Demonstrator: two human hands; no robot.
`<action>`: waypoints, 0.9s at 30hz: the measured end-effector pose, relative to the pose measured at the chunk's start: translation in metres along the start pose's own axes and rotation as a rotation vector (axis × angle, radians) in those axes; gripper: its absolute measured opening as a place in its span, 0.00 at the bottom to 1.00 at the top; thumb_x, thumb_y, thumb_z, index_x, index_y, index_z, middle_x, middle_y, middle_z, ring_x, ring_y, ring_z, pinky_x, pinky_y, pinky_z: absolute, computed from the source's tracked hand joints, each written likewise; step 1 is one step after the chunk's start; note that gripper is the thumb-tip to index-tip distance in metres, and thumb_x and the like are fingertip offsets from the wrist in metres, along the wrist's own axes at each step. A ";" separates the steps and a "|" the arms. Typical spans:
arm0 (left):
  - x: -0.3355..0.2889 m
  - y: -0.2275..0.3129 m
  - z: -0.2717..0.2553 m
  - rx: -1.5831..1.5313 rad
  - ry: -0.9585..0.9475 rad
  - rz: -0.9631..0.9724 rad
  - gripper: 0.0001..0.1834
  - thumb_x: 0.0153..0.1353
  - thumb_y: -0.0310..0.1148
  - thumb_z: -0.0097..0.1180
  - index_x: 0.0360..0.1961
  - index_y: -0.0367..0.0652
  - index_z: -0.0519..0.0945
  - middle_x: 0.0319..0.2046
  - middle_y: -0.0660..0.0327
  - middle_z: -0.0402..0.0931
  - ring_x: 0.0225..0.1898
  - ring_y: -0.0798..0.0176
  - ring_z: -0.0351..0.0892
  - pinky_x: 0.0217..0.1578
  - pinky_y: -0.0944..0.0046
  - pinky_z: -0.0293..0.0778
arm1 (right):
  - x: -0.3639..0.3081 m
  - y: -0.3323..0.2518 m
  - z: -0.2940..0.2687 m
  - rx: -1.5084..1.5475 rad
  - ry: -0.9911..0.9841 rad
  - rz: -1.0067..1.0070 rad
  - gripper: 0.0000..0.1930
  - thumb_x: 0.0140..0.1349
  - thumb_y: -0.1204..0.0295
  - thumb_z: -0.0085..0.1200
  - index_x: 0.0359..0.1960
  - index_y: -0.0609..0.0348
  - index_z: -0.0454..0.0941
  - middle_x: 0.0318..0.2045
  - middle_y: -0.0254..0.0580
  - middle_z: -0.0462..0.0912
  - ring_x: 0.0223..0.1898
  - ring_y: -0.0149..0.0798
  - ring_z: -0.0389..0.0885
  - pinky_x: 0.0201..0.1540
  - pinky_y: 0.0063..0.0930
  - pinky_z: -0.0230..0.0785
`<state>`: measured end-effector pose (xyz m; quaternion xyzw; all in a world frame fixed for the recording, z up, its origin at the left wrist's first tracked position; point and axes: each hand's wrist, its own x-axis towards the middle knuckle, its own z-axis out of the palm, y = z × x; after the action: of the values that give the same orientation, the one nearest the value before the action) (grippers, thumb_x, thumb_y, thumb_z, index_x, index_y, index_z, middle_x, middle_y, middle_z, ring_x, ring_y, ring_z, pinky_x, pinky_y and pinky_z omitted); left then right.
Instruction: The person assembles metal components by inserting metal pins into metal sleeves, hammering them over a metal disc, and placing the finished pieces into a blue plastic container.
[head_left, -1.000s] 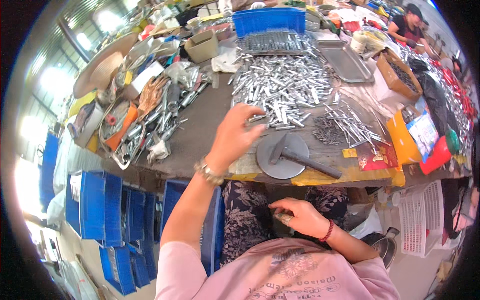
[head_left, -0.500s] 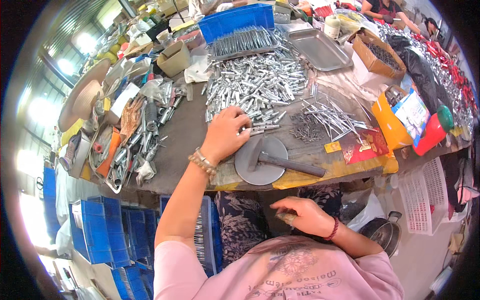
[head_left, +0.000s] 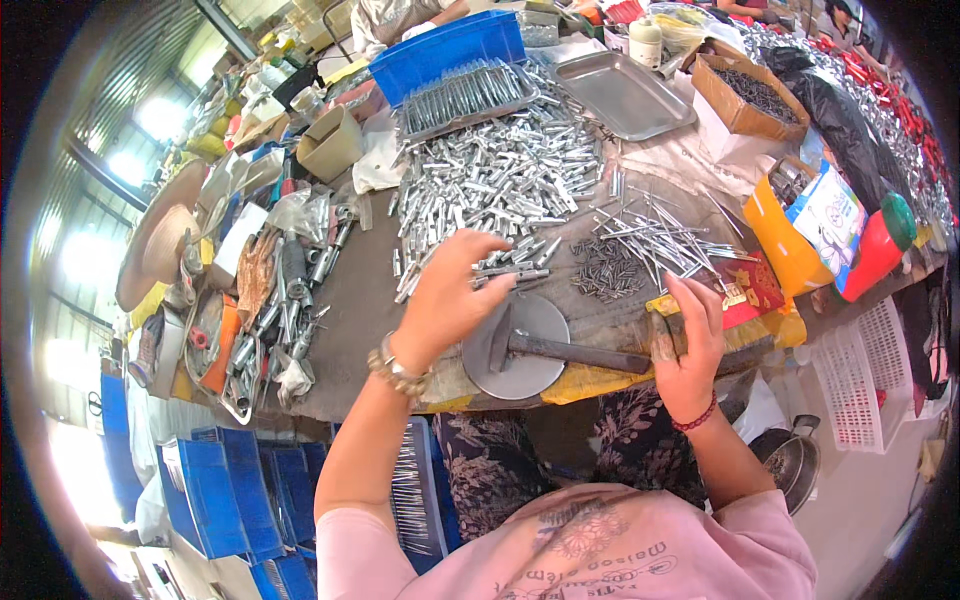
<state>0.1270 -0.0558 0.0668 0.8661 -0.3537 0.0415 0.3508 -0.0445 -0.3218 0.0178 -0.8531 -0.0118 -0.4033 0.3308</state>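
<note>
Spread over the near edge of a heap of short silver metal tubes (head_left: pixel 505 175) is my left hand (head_left: pixel 452 292), its thumb and fingers apart. A few tubes lie on the table by its fingertips. My right hand (head_left: pixel 688 350) is at the table's front edge, open, with its fingers up and its thumb apart, beside the end of a hammer handle (head_left: pixel 590 353). The hammer's head rests on a round grey metal plate (head_left: pixel 540 376) between my hands. Beyond my right hand lie a pile of long thin metal rods (head_left: pixel 668 232) and a small pile of dark pins (head_left: pixel 606 272).
Behind the heap stand a tray of upright metal pieces (head_left: pixel 470 105) and a blue bin (head_left: pixel 445 50). A flat steel tray (head_left: pixel 630 95) and a cardboard box (head_left: pixel 750 95) are at the back right. Tools and a straw hat (head_left: pixel 165 240) crowd the left side.
My right hand has risen from my lap to the table's front edge beside the hammer handle. The thumb and fingers of my left hand have spread apart near the tubes.
</note>
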 end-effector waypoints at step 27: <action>0.017 -0.033 -0.024 0.287 -0.390 -0.029 0.12 0.57 0.38 0.63 0.36 0.41 0.83 0.36 0.54 0.79 0.42 0.48 0.81 0.43 0.52 0.77 | -0.002 0.007 0.003 -0.031 -0.092 0.067 0.33 0.55 0.79 0.61 0.67 0.61 0.78 0.54 0.53 0.81 0.55 0.56 0.79 0.62 0.47 0.71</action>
<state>0.1646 -0.0341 0.0710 0.9037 -0.3926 -0.0817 0.1500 -0.0414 -0.3253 0.0110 -0.8756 0.0080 -0.3526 0.3301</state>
